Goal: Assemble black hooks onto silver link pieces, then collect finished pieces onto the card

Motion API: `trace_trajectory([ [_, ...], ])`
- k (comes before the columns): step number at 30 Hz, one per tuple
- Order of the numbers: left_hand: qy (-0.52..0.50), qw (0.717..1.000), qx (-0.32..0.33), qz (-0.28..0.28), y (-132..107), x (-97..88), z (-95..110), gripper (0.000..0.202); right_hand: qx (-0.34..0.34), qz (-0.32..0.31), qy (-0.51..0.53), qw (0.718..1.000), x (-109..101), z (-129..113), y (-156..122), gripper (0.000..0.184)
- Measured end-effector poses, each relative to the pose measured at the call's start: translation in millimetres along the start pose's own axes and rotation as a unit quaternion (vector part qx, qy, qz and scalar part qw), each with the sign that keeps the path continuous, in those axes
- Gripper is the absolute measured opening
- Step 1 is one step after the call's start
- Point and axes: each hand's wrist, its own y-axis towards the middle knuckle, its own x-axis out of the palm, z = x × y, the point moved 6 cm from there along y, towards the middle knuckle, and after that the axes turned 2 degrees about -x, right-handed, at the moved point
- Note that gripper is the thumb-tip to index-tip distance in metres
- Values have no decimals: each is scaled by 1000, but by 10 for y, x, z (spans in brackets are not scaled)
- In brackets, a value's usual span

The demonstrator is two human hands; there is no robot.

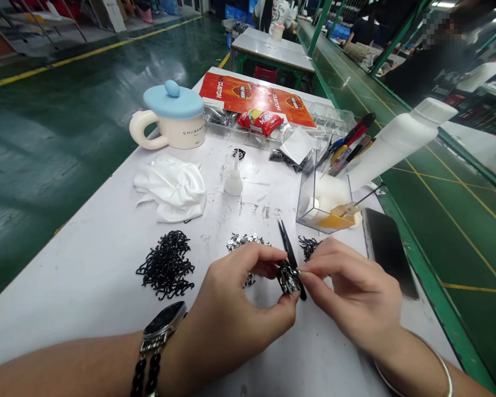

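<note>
My left hand (235,309) pinches a small dark metal piece (288,277) between thumb and fingers, low in the middle of the view. My right hand (351,289) meets it from the right, fingers pinched on the same piece, with black tweezers (288,251) sticking up from between the two hands. Under the hands lies a small heap of silvery metal bits (243,241). A larger pile of black hooks (167,264) lies to the left, and a smaller black pile (308,246) sits just beyond my right hand.
A white table (86,275) carries a crumpled white cloth (171,187), a cream mug with blue lid (173,118), a small dropper bottle (233,179), a clear box (324,204) with a big white bottle (397,140), pliers (351,138), a dark phone (386,251) and an orange packet (252,96). A person stands far right.
</note>
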Motion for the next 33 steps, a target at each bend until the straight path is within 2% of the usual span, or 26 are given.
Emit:
trace_trajectory([
  [10, -8, 1000, -22, -11, -7, 10, -24, 30, -111, -18, -111, 988, -21, -199, 87, 14],
  [17, -7, 999, -39, -18, 5, 10, -30, 30, -162, -36, -161, 973, -19, -277, 82, 14],
  [33, -7, 999, -48, -17, -6, 10, -39, 27, -169, -55, -220, 959, -2, -288, 22, 15],
])
